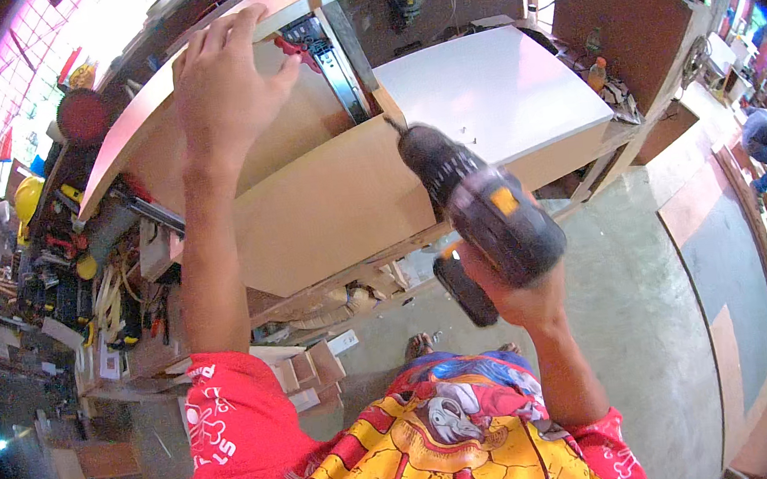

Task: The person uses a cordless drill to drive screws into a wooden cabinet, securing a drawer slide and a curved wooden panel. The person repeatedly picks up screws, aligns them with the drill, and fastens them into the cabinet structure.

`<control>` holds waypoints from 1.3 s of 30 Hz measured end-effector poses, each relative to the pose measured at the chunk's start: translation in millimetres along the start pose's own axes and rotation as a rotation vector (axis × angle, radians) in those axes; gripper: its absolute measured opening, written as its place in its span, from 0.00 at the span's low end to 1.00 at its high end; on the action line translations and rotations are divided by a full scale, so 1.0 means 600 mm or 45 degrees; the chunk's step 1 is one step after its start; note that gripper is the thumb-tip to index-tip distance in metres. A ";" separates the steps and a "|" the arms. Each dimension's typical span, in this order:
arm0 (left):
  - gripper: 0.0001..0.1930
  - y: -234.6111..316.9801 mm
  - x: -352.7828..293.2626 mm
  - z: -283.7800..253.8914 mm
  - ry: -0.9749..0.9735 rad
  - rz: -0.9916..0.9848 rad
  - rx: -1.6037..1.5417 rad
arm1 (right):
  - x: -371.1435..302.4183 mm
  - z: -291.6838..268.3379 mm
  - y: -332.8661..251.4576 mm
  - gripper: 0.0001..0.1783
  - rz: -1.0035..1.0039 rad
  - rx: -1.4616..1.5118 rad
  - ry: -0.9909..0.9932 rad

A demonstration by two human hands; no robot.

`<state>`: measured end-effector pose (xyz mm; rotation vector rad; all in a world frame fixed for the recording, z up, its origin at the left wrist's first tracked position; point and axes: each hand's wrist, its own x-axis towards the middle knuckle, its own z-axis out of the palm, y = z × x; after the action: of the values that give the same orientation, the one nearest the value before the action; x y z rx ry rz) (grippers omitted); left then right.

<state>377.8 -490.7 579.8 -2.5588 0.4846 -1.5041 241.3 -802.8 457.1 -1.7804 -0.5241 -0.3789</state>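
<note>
Wooden workbench (350,272), rough front edge, runs across the middle of the scene. On it, left of centre: large pale-wood box-like piece (334,212), its interior open at the far side. Right: broad panel with glossy white top (489,88) and pale-wood edge; a few tiny dark screw-like bits (463,128) lie on the white face. Far right on the bench: small clear bottle with orange contents (597,74), beside loose scraps. Floor (612,281): smooth grey-green concrete. Near the bench's foot, left: small open pale-wood boxes (308,369). Right: long flat grey sheet (733,277); whether directly on the floor, cannot tell.
</note>
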 end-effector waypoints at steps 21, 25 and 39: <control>0.35 0.007 -0.030 0.050 0.364 -0.200 0.262 | 0.150 0.137 -0.023 0.41 -0.197 -0.042 0.244; 0.34 -0.003 -0.032 0.053 0.428 -0.182 0.262 | 0.161 0.138 -0.037 0.40 -0.191 -0.022 0.255; 0.41 0.022 -0.042 -0.008 0.439 -0.334 0.202 | 0.137 0.142 -0.077 0.26 0.001 0.084 0.211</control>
<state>359.5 -494.0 557.8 -2.3190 0.0561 -1.9988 285.1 -698.2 514.7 -1.6689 -0.4142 -0.4983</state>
